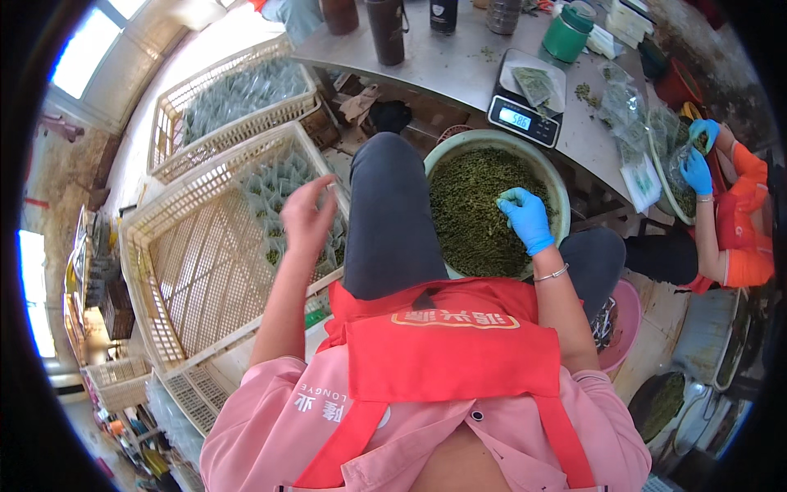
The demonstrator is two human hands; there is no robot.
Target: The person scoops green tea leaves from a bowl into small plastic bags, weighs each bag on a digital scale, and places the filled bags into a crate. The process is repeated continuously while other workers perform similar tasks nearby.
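Note:
Between my knees stands a pale green basin [561,182] heaped with small green grains [471,209] that look like green peppercorns. Over the right part of the heap is my right hand [527,220] in a blue glove, fingertips pinched together; whether grains are between them is too small to tell. My left hand [307,217], bare, hovers over the right side of a cream plastic crate [176,246], fingers apart and nothing visible in them. Several clear filled packets [275,184] stand in that crate. A digital scale [526,102] on the table bears one filled packet [534,86].
A second crate [164,156] full of packets lies farther back. The metal table [443,70] holds dark bottles [385,33], a green jar [568,33] and plastic bags [620,107]. At right, a co-worker's blue-gloved hands [697,172] handle a bag. A pink basin [627,324] stands beside my right knee.

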